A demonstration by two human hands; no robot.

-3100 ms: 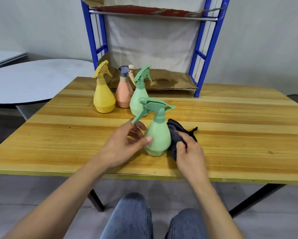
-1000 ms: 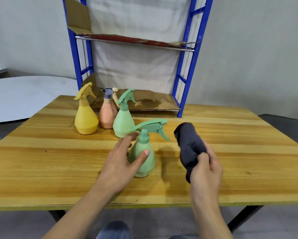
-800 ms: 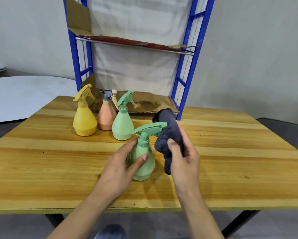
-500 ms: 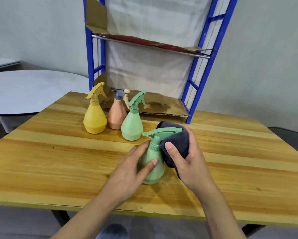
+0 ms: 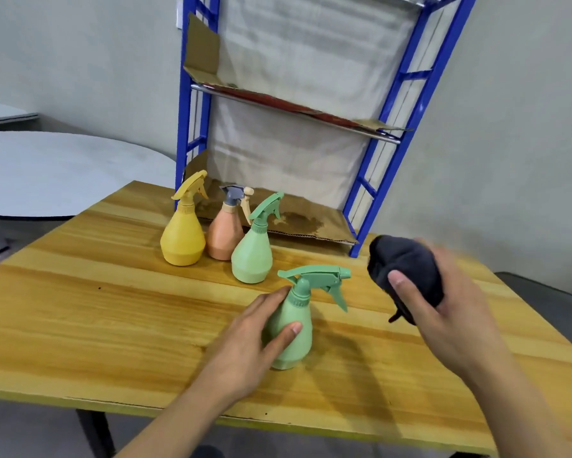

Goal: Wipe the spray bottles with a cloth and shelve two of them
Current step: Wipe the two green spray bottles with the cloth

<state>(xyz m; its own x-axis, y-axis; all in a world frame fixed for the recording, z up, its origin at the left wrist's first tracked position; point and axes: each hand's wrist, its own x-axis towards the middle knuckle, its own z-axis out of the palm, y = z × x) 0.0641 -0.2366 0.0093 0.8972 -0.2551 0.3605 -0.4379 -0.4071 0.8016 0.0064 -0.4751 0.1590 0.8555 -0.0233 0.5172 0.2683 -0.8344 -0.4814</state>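
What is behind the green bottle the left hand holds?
Three more: a second green bottle, a peach bottle, a yellow bottle; beyond them a blue rack lined with cardboard. The peach bottle is partly covered.

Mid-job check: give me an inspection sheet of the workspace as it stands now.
Surface: wooden table, four spray bottles standing on it.
Job's things: near green bottle upright; far green bottle, orange bottle, yellow bottle upright, grouped before the blue rack; dark cloth held off the table, apart from the near bottle.
Clutter: nothing seen.
Grippers: left hand grips the near green bottle; right hand, blurred, holds the cloth.
Cables: nothing seen.
Surroundings: cardboard-lined rack shelves, no bottle seen on them; round grey table at left.
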